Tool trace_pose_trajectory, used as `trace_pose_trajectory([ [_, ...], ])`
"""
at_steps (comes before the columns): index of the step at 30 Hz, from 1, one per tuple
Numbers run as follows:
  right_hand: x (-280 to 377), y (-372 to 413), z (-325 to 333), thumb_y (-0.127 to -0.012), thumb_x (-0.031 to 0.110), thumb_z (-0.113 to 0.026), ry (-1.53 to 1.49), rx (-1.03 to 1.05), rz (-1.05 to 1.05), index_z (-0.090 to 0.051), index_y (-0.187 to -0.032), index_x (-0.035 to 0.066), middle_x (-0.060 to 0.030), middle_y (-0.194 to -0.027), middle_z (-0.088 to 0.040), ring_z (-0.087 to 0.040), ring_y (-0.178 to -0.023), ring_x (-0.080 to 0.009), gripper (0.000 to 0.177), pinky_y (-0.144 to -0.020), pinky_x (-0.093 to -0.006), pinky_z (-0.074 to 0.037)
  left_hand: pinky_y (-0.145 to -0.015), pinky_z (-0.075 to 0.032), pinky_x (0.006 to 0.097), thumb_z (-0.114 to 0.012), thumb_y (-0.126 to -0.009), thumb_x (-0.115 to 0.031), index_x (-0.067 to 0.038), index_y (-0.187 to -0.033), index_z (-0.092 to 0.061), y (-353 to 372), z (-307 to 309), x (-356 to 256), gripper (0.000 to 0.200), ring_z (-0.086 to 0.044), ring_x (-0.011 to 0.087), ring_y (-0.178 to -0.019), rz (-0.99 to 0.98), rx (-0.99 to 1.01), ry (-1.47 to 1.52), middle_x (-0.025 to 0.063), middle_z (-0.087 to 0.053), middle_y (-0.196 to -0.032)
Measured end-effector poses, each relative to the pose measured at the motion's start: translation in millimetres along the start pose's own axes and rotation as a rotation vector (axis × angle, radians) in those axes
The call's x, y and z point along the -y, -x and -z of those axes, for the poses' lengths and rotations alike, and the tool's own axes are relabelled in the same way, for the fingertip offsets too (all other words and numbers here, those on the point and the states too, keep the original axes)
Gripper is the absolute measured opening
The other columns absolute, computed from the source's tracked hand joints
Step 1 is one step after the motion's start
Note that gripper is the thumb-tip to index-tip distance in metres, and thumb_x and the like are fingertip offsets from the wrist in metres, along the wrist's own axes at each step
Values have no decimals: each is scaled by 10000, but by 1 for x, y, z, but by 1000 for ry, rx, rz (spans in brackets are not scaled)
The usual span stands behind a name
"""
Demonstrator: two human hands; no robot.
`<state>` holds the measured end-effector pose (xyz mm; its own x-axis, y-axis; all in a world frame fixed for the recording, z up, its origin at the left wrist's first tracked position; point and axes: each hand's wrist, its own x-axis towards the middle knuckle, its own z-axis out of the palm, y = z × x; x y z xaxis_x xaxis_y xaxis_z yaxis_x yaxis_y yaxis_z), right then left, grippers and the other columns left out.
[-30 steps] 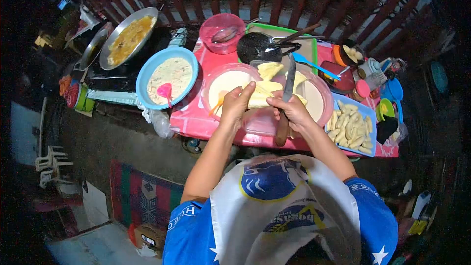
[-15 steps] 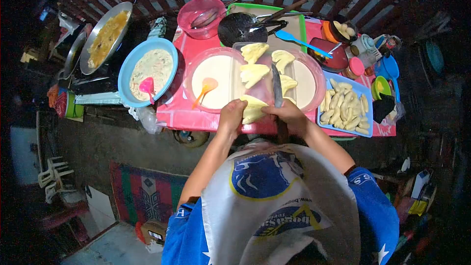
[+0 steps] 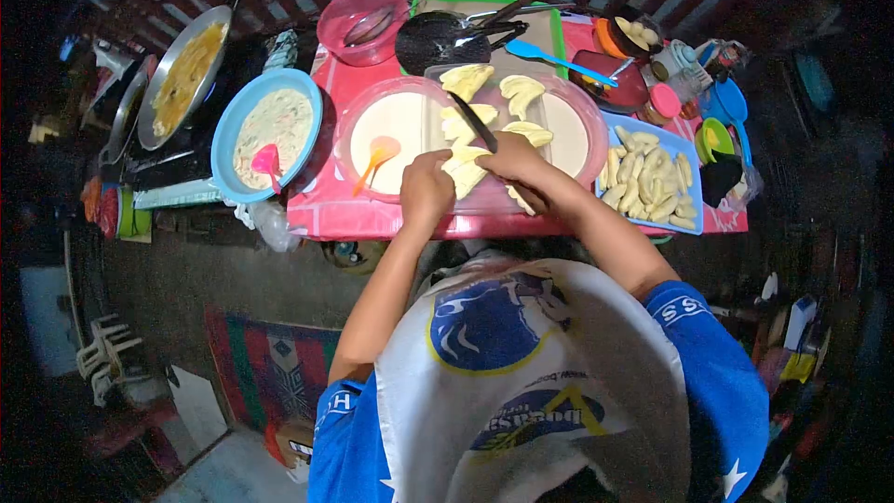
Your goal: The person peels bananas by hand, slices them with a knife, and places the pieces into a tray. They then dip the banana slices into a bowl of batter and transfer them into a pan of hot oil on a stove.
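Note:
My left hand (image 3: 427,191) grips the left edge of a pale, fan-cut banana (image 3: 466,169) at the near end of a clear tray (image 3: 494,196). My right hand (image 3: 518,168) is closed around a knife (image 3: 474,119), its dark blade slanting forward and left over the tray. The fingers of this hand also touch the banana's right side. Other fanned bananas (image 3: 521,93) lie in the tray, in two columns beyond my hands. Part of another piece shows beneath my right hand. The knife's handle is mostly hidden by my palm.
Bowls of pale batter (image 3: 391,126) flank the tray. A blue tray of peeled bananas (image 3: 607,130) stands right. To the left are a blue basin (image 3: 223,130) of mixture and a frying pan (image 3: 223,19). Behind sit a black pan (image 3: 433,42) and a blue spatula (image 3: 559,61).
Both hands have moved forward over the tray with the fanned banana. The knife blade has swung from nearly straight ahead to slanting left. The view has shifted slightly.

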<state>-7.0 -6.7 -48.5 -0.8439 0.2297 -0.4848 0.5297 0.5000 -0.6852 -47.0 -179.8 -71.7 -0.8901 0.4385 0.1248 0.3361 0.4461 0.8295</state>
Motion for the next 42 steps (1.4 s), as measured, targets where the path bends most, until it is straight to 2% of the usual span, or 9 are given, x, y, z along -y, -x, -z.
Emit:
trace_pose_trajectory([
  [6,-4,35,3,-673,213,-584,266,-402,294,-502,-932,2,-202,-912,-529,-506,-880,-351,344,-769,-381,-406,-782,-406,368,-500,-651,-78,23,-865,-570,5,-2,-16,246,-529,322,-851,-113,-20,-118,190,-567,-897],
  [16,-139,173,60,-799,196,-537,-870,-174,-9,-527,-703,67,4,-502,-466,-449,-433,-102,161,-449,-235,-386,-732,-437,300,-542,-761,-149,-26,-1022,-544,-29,-105,-151,288,-540,246,-881,-296,309,151,153,-552,-964],
  [18,-192,191,48,-792,208,-549,-585,-502,276,-505,-674,71,-8,-530,-477,-454,-447,-102,186,-439,-227,-372,-721,-442,303,-546,-762,-173,-25,-1003,-554,-30,-153,-175,283,-564,247,-836,-274,518,209,157,-569,-944],
  [20,-221,210,59,-788,222,-556,-931,-564,-187,-491,-667,77,-16,-563,-485,-460,-461,-102,200,-435,-231,-373,-716,-445,310,-544,-754,-170,-18,-981,-563,-33,-206,-180,274,-572,264,-810,-328,634,169,164,-574,-925],
  [28,-305,252,115,-792,237,-553,-905,-749,-365,-520,-719,53,-8,-558,-467,-453,-456,-93,201,-412,-241,-379,-784,-411,378,-499,-748,-287,-40,-950,-586,-43,-336,-207,330,-505,324,-890,-519,855,-369,169,-567,-918],
  [30,-306,252,125,-793,238,-552,-846,-736,-376,-520,-724,51,-11,-557,-470,-450,-449,-91,202,-409,-241,-377,-783,-398,367,-488,-748,-378,-53,-955,-589,-36,-348,-223,399,-446,290,-971,-395,797,-801,128,-543,-1000],
  [36,-303,235,142,-798,210,-537,-692,-625,-234,-509,-743,34,-7,-560,-474,-443,-435,-89,187,-410,-239,-367,-829,-339,372,-540,-704,-432,-49,-1001,-558,-26,-370,-221,485,-414,265,-1015,-196,643,-837,125,-515,-1045],
  [40,-289,197,154,-754,156,-586,-818,-691,-102,-506,-802,51,10,-589,-479,-436,-482,-103,139,-437,-247,-355,-722,-432,391,-546,-741,-394,-31,-953,-558,-41,-355,-224,421,-556,273,-833,153,716,-136,132,-589,-894],
  [42,-263,179,167,-729,153,-625,-987,-757,-21,-482,-939,33,-25,-631,-519,-491,-525,-128,281,-481,-268,-396,-644,-472,344,-486,-818,-332,-10,-931,-543,-45,-334,-244,347,-589,238,-741,915,1013,993,115,-604,-854],
])
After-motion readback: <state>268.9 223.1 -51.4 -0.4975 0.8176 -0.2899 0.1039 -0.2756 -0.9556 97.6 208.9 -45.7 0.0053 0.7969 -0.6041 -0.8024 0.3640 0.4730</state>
